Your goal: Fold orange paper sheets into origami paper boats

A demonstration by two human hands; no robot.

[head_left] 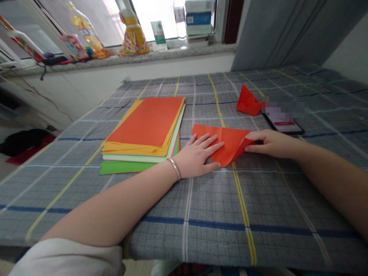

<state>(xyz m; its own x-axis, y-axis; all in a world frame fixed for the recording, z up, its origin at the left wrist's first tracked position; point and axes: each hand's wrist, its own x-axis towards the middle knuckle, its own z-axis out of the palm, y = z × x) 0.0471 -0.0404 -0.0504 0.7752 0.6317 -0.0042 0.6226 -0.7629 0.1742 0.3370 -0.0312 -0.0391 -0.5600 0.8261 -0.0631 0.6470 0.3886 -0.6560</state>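
Note:
A creased sheet of red-orange paper [227, 143] lies on the checked cloth in front of me. My left hand [202, 153], with a silver bangle at its wrist, rests flat on the left part of this sheet, fingers spread. Its right corner is pinched between the thumb and fingers of my right hand [261, 142], and the edge there is lifted and curled over. Left of my hands lies a stack of coloured paper [146, 122], orange on top, with yellow, white and green sheets below. A folded red paper shape [247, 101] stands beyond my right hand.
A phone [283, 122] lies beside the folded shape, partly blurred out. The grey checked tablecloth [212, 207] covers the table, whose front edge is close to me. Bottles, boxes and a tube stand on the windowsill [172, 53] behind. A grey curtain [276, 34] hangs at the right.

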